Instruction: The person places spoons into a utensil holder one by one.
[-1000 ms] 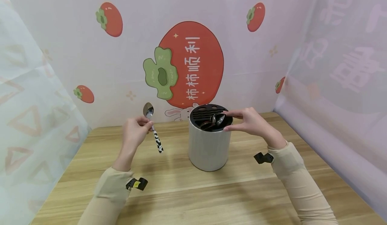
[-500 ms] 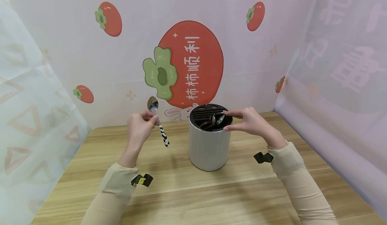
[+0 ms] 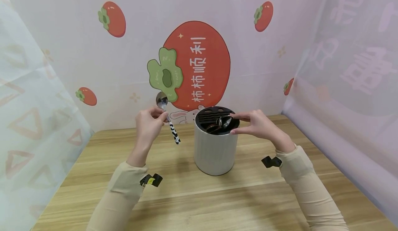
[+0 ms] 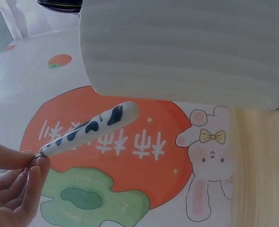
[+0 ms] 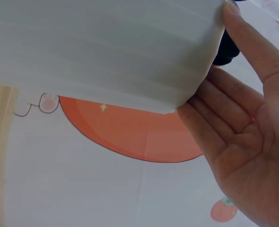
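Note:
My left hand [image 3: 149, 123] pinches a spoon [image 3: 162, 99] by its metal neck, bowl up. The spoon's black-and-white spotted handle [image 4: 94, 125] points down and right, in the air left of a white cylindrical utensil holder [image 3: 215, 155]. Ribbed on the outside, the holder stands upright on the table with a black slotted top [image 3: 206, 116]. Metal spoons [image 3: 226, 122] show in its front opening. My right hand [image 3: 260, 125] holds the holder's upper right rim, thumb at the front and fingers farther back; in the right wrist view the fingers [image 5: 215, 109] lie along that rim.
The wood-grain table [image 3: 199, 203] runs back to a pale cloth backdrop [image 3: 242, 86] printed with red persimmons. Cloth sides [image 3: 37, 96] rise at left and right. The holder stands close to the backdrop.
My left hand has moved right and farther from me with the spoon, nearer the utensil holder. My right hand and the holder have stayed in place.

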`<state>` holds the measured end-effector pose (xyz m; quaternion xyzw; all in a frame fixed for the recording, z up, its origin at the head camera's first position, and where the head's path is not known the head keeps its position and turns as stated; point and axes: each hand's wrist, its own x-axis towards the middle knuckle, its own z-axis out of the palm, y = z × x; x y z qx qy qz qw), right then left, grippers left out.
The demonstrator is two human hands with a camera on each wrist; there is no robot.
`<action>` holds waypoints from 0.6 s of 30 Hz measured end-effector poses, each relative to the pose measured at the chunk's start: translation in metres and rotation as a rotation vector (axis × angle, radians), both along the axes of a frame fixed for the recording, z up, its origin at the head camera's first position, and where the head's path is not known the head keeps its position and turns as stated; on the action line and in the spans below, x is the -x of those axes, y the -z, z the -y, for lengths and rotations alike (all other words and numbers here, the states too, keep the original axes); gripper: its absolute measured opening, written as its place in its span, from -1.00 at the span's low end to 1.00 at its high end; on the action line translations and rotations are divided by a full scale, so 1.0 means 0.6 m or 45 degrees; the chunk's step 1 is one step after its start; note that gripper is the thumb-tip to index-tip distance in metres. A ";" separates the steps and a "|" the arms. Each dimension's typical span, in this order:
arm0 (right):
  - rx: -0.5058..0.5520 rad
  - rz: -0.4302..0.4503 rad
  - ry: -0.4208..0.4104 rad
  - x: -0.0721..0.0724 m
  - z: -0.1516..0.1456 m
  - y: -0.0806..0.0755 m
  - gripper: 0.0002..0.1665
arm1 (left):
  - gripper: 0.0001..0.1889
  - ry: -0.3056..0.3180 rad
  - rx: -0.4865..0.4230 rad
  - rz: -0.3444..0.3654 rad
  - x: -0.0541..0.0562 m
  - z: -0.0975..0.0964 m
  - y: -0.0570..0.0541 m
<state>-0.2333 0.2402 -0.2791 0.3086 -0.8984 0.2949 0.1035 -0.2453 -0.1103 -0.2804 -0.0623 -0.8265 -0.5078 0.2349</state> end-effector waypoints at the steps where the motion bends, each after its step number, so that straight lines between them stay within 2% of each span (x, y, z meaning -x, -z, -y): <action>1: 0.000 -0.001 0.001 0.000 0.000 0.000 -0.36 | -0.88 0.003 -0.007 -0.004 0.000 -0.002 -0.002; 10: 0.012 0.008 0.008 0.001 0.000 0.001 -0.36 | -0.88 0.052 -0.063 -0.048 -0.001 -0.023 -0.022; 18: 0.017 0.015 0.004 0.001 0.000 0.001 -0.35 | -0.88 0.040 -0.059 -0.140 -0.002 -0.038 -0.034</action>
